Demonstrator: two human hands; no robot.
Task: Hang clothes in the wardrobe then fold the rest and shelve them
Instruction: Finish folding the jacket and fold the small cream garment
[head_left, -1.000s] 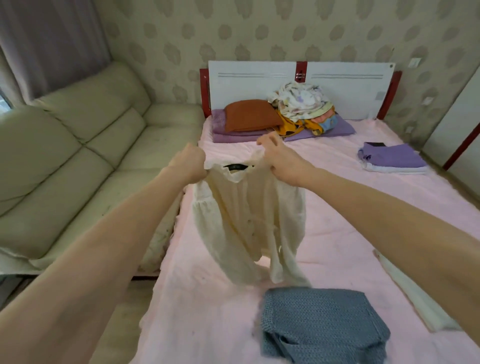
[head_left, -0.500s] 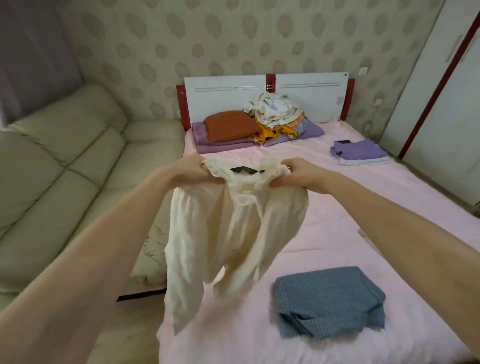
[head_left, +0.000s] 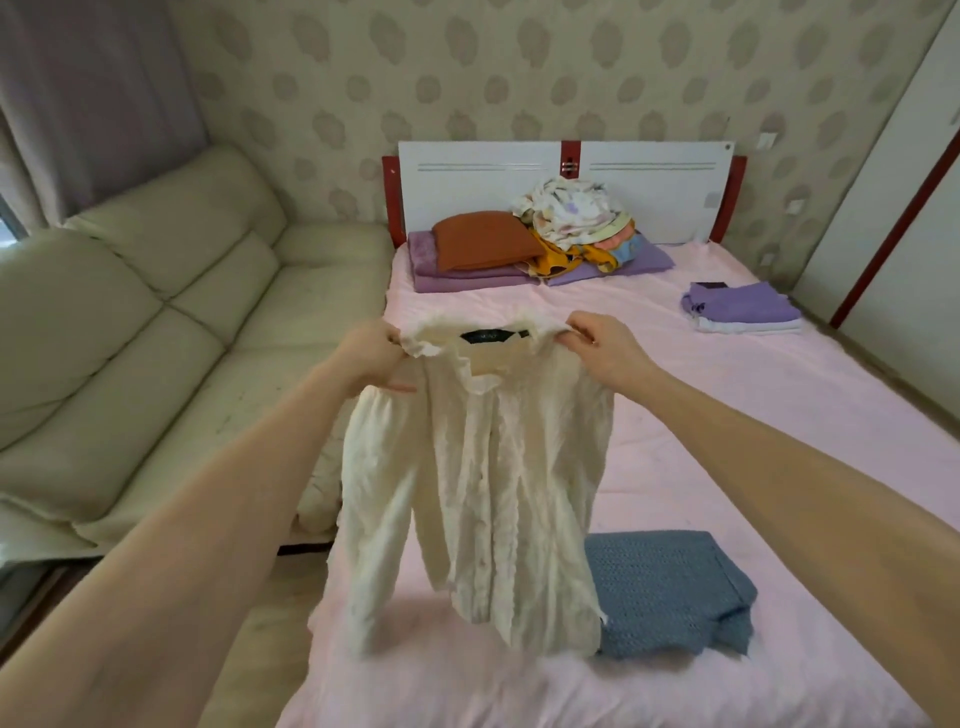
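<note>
A cream blouse (head_left: 483, 483) with a black neck label hangs in the air over the near part of the pink bed (head_left: 753, 426). My left hand (head_left: 371, 353) grips its left shoulder and my right hand (head_left: 605, 348) pinches its right shoulder, so the collar is stretched flat between them. One sleeve dangles on the left. A folded blue-grey knit (head_left: 670, 592) lies on the bed, partly behind the blouse's hem. A folded purple and white stack (head_left: 743, 312) sits at the bed's right side.
A heap of loose colourful clothes (head_left: 571, 218) rests on purple pillows and an orange cushion (head_left: 483, 247) by the white headboard. A cream sofa (head_left: 130, 332) runs along the left of the bed. White wardrobe doors (head_left: 904, 249) with a red strip stand at the right.
The blouse has been lifted higher and its shoulders pulled apart, so it hangs flatter and facing me. The view has shifted back and up.
</note>
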